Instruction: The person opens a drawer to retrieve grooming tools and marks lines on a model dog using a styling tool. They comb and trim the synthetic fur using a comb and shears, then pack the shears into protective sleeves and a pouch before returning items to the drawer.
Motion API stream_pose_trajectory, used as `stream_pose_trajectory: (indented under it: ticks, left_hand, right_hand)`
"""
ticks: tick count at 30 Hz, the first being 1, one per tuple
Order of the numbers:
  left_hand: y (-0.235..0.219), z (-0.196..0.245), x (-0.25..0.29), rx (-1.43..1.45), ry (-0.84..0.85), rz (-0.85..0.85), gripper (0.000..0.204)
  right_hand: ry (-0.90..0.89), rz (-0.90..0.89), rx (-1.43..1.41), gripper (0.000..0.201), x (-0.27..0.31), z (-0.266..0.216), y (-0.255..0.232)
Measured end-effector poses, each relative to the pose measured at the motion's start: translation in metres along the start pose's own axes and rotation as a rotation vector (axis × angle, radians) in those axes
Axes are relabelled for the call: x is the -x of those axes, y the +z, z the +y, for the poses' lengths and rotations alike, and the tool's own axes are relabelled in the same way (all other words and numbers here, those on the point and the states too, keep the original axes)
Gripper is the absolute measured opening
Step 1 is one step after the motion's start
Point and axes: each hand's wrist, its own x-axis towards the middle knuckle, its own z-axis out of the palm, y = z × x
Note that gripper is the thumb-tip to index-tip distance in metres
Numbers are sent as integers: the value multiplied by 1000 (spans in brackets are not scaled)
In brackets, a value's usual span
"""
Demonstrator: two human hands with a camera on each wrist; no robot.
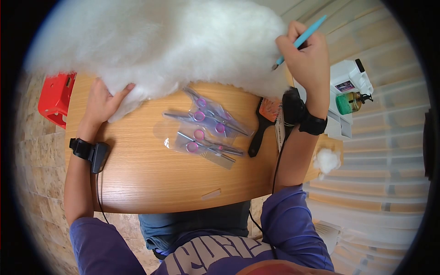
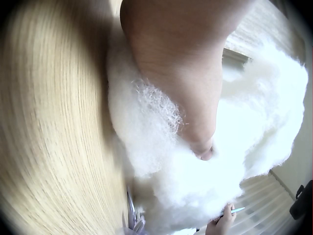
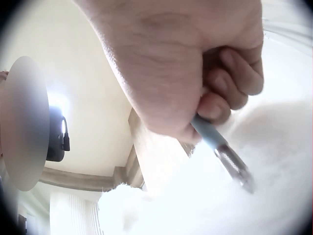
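Note:
A large white fluffy mass of fur or fibre (image 1: 197, 50) covers the far side of the table. My left hand (image 1: 103, 103) rests against its near left end, thumb straight on the fluff; the other fingertips are sunk in it. A loose white lobe (image 2: 142, 122) hangs beside that hand in the left wrist view. My right hand (image 1: 309, 59) grips a light-blue craft knife (image 1: 311, 31) like a pen, fingers curled. Its knurled metal end (image 3: 232, 166) points down over the fluff at the right end.
Bagged scissors (image 1: 206, 123) with pink-ringed handles and a comb (image 1: 220, 159) lie mid-table. A black-handled slicker brush (image 1: 263, 126) lies to their right. A green pump bottle (image 1: 349, 102), a white container (image 1: 350, 78) and a white tuft (image 1: 327, 160) are farther right; a red stool (image 1: 56, 98) stands left.

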Motion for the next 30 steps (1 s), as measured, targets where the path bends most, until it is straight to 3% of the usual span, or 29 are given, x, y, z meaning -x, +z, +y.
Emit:
stream_pose_trajectory:
  ticks: [4,6,7,9,13,15,19,21,24,28,30]
  left_hand:
    - [1,-4,1,-32,16,20,29]
    - [1,-5,2,-15,1,3,29]
    - [1,-5,2,-15,-1,6,29]
    - [1,-4,2,-9,-15,2,30]
    - [2,-2,1,18,6,27,31]
    - [3,-4,0,22,41,44,31]
    - [4,-8,3,8,21,37,33]
    - [4,-9,1,32,12,45,35]
    - [4,-6,-1,53,57,70,37]
    - [2,-7,0,0,81,56,38]
    - [1,-5,-1,-13,69,59,38]
  right_hand:
    - [-75,109,-42,32,1,-9,9]
    - [-32,265,-245,29,1,-13,10]
    - [-35,262,-245,29,2,-14,11]
    - [-117,18,-133,27,3,-15,11]
    - [-37,-25,-69,27,3,-20,14]
    - [-111,193,130,31,0,-10,7]
    - [-67,381,197,32,1,-7,-10]
    - [28,606,-114,34,4,-23,-16]
    - [24,653,-179,36,9,-53,-16]
    - [-4,584,-461,31,19,-80,8]
    - [-122,362,-588,23,21,-86,23]
